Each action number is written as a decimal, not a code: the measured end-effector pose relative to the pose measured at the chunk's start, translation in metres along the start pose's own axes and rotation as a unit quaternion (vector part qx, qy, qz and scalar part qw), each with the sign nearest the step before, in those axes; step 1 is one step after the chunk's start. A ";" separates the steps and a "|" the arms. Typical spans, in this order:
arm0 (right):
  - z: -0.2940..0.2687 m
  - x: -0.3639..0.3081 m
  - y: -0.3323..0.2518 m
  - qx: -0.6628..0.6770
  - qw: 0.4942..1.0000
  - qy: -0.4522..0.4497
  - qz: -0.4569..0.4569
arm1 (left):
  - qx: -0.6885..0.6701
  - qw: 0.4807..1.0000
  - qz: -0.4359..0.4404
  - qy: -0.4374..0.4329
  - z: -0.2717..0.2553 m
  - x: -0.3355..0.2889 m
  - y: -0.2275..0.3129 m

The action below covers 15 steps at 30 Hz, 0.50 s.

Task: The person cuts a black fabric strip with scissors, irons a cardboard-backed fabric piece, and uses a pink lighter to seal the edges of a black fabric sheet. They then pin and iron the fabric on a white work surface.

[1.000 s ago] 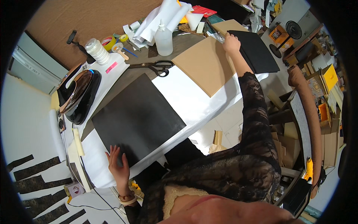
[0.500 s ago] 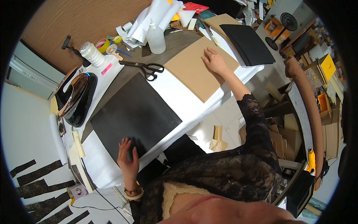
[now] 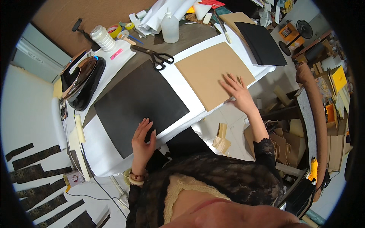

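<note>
The left hand (image 3: pixel 142 138) lies flat, fingers spread, gripping nothing, on the near edge of the matte black sheet (image 3: pixel 138 100), while the right hand (image 3: pixel 237 89) presses open-palmed on the smooth brown cardboard square (image 3: pixel 211 70) beside it.

the near edge of the big matte black sheet (image 3: pixel 140 100) sits under the left hand (image 3: pixel 142 142), so that bit of edge is covered. the right hand (image 3: pixel 237 89) hides a patch of the tan cardboard square (image 3: pixel 213 72). the heap of white paper rolls (image 3: pixel 163 11) runs off the top edge. the small bits around the yellow tape roll (image 3: pixel 130 26) are too tiny to make out.
</note>
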State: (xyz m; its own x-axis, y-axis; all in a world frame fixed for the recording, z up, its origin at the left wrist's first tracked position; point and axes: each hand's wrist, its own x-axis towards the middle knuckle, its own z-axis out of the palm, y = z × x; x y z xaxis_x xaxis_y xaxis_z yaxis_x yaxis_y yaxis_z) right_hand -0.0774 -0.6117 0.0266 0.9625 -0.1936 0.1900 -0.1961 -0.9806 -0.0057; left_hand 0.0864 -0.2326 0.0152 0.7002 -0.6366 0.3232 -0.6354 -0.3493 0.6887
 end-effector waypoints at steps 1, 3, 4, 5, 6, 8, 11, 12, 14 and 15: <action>0.024 -0.011 0.022 0.006 1.000 0.026 0.004 | -0.011 1.000 -0.005 0.000 0.000 0.000 -0.001; 0.021 -0.014 0.022 0.005 0.999 0.036 -0.021 | -0.025 1.000 0.012 0.004 0.000 0.001 0.004; 0.019 -0.015 0.022 0.004 0.999 0.041 -0.033 | -0.033 0.999 0.020 0.005 0.001 0.003 0.007; 0.005 -0.011 0.017 -0.018 0.996 0.066 -0.048 | -0.026 0.999 0.043 0.012 -0.002 0.005 0.014; -0.010 -0.006 0.011 -0.031 0.990 0.127 -0.055 | -0.023 0.998 0.063 0.019 -0.003 0.010 0.019; -0.041 0.006 0.013 -0.028 0.972 0.226 -0.063 | -0.019 0.994 0.104 0.028 -0.005 0.019 0.029; -0.120 0.032 -0.024 -0.056 0.960 0.248 -0.120 | -0.096 0.984 0.143 0.050 -0.012 0.045 0.057; -0.143 0.041 -0.048 -0.030 0.958 0.245 -0.149 | -0.105 0.976 0.178 0.067 -0.014 0.054 0.063; -0.177 0.046 -0.076 -0.020 0.960 0.205 -0.191 | -0.104 0.965 0.230 0.068 -0.017 0.068 0.072; -0.189 0.052 -0.088 0.005 0.957 0.192 -0.219 | -0.110 0.963 0.244 0.032 -0.021 0.071 0.072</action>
State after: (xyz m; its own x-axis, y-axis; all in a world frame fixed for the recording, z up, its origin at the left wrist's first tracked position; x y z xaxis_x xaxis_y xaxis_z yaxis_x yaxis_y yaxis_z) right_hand -0.0451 -0.5298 0.2226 0.8115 0.2599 0.5234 0.2142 -0.9656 0.1474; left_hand 0.0977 -0.2882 0.1014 0.3589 -0.6424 0.6771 -0.8144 0.1388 0.5634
